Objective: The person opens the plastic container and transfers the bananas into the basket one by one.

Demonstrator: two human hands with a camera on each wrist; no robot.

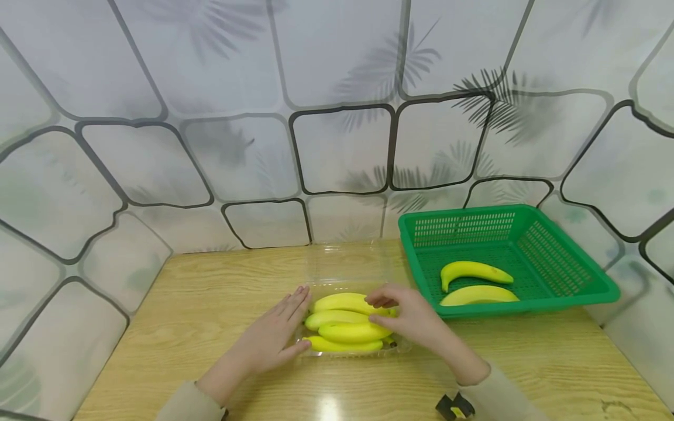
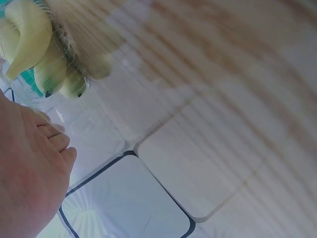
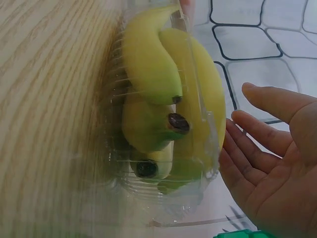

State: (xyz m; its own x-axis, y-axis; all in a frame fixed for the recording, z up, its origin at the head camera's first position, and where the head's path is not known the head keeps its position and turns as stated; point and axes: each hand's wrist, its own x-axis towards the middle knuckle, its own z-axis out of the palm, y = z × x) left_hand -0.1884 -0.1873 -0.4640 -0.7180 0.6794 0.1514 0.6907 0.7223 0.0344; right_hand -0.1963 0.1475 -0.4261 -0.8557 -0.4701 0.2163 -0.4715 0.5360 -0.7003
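Several yellow bananas point(image 1: 344, 331) lie side by side in a clear plastic clamshell box point(image 1: 351, 353), whose transparent lid point(image 1: 347, 263) is tipped back toward the wall. Along the box's left side rests my left hand point(image 1: 271, 339), fingers straight and thumb toward the near corner. My right hand point(image 1: 411, 318) hovers over the right end, fingers slightly bent. In the right wrist view, that hand point(image 3: 277, 153) has spread, relaxed fingers beside the topmost banana point(image 3: 210, 89), gripping nothing; whether its fingertips touch the banana I cannot tell. The left wrist view shows the left hand point(image 2: 37, 158) near the bananas' tips.
A green plastic basket point(image 1: 581, 263) stands at the right, holding two more bananas point(image 1: 476, 272). The wood-grain table point(image 1: 210, 304) meets a patterned wall covering point(image 1: 342, 152) at the back and sides. A small black object point(image 1: 454, 405) is near the right sleeve.
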